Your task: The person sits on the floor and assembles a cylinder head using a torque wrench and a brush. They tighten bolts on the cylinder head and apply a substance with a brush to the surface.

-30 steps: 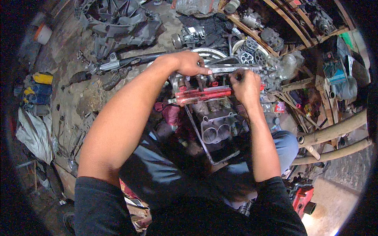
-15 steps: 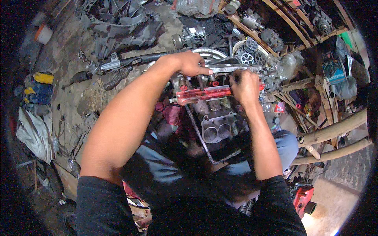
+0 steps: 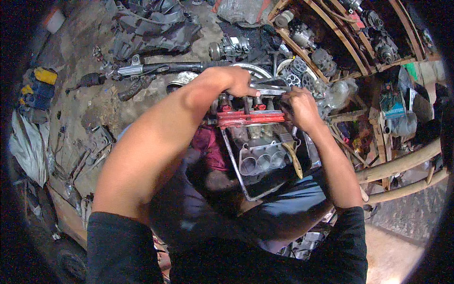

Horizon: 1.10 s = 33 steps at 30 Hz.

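An engine intake part with a red-smeared bar (image 3: 255, 118) stands in front of me. A flange (image 3: 262, 161) with three round openings lies on its near side. Along its far edge runs a silver fuel rail (image 3: 272, 89), with injectors (image 3: 259, 105) bearing red connectors below it. My left hand (image 3: 231, 80) is bent over the rail's left part, fingers curled on it. At the rail's right end, my right hand (image 3: 302, 109) has closed, bent fingers; whatever they grip is hidden. A curved yellowish strip (image 3: 294, 161) shows below the right hand, over the flange's right side.
A thin rectangular metal frame (image 3: 238, 175) surrounds the flange near my legs. Beyond lie a long steering rack (image 3: 165, 68), a compressor-like part (image 3: 231, 47) and a dark housing (image 3: 156, 33). Wooden shelving (image 3: 302, 54) with parts and bamboo poles (image 3: 402, 161) stand at the right.
My right hand has moved from over the red bar to the rail's right end. The yellowish strip has come into sight by the flange. My left hand keeps its hold on the rail.
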Tool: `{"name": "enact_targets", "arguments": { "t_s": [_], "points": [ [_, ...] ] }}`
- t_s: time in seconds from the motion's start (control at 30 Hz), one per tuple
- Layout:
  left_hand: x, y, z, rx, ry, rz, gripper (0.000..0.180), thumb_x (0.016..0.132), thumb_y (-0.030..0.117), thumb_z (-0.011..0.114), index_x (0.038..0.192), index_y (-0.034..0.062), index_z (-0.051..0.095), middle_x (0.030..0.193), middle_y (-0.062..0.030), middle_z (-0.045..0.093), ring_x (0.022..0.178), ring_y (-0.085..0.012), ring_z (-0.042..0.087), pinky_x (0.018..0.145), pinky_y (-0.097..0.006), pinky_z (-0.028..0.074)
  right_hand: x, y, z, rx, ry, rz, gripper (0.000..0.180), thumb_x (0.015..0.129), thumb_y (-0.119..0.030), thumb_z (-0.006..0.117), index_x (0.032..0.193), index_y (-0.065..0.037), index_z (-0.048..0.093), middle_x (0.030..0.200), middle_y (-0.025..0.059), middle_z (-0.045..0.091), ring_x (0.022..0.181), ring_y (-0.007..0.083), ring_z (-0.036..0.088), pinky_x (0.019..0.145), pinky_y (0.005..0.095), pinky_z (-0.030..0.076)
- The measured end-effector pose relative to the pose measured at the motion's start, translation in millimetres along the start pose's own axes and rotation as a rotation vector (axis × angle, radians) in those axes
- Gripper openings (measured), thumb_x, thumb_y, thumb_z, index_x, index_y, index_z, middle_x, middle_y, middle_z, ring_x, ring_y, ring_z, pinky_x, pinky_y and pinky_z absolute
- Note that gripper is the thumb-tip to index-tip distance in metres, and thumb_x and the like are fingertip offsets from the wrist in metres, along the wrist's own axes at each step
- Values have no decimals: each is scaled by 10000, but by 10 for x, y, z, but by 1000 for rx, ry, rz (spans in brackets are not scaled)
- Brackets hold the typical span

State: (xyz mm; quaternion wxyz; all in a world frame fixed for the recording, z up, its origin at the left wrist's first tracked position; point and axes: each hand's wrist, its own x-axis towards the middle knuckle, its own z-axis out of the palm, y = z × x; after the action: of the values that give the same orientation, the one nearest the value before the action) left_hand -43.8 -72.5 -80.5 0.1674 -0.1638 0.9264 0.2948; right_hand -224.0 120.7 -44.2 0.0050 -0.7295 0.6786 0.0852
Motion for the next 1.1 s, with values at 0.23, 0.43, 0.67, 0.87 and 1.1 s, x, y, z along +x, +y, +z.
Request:
{"name": "enact_targets", "arguments": {
  "t_s": [0.23,0.43,0.67,0.87,1.1],
  "points": [
    [-124,10,-11,-80,4,-16,720,933,693,480,1253,80,682,1229,-252,662,1186,-415,611,1039,-488,463,-28,0,-10,238,87,124,198,773,-100,747,947,-13,710,936,169,649,947,375,616,831,450,505],
    [-177,-34,-7,-92,16,12,723,938,695,466,1277,89,667,1251,-255,650,1202,-418,601,1057,-494,450,-83,-90,-41,258,219,55,205,818,-63,716,1010,11,712,963,193,644,903,384,626,835,450,515],
    [-104,-33,-23,-55,-16,-16,743,928,717,446,1292,108,666,1265,-216,655,1211,-396,595,1049,-472,454,-186,-32,47,334,295,109,182,801,-23,725,982,-8,717,929,168,635,899,374,626,816,446,519],
    [-65,-51,16,-49,9,16,758,927,720,447,1265,83,679,1250,-216,663,1201,-387,602,1038,-470,462,-181,4,115,298,366,71,173,780,-12,742,945,7,695,937,185,605,933,379,582,824,447,496],
    [-137,-4,-20,-82,6,-2,697,936,690,478,1268,109,674,1294,-258,625,1237,-427,573,1070,-495,442,-137,-44,37,277,235,74,190,767,-28,741,942,27,689,954,199,610,958,390,583,847,449,496]
  ]
}}
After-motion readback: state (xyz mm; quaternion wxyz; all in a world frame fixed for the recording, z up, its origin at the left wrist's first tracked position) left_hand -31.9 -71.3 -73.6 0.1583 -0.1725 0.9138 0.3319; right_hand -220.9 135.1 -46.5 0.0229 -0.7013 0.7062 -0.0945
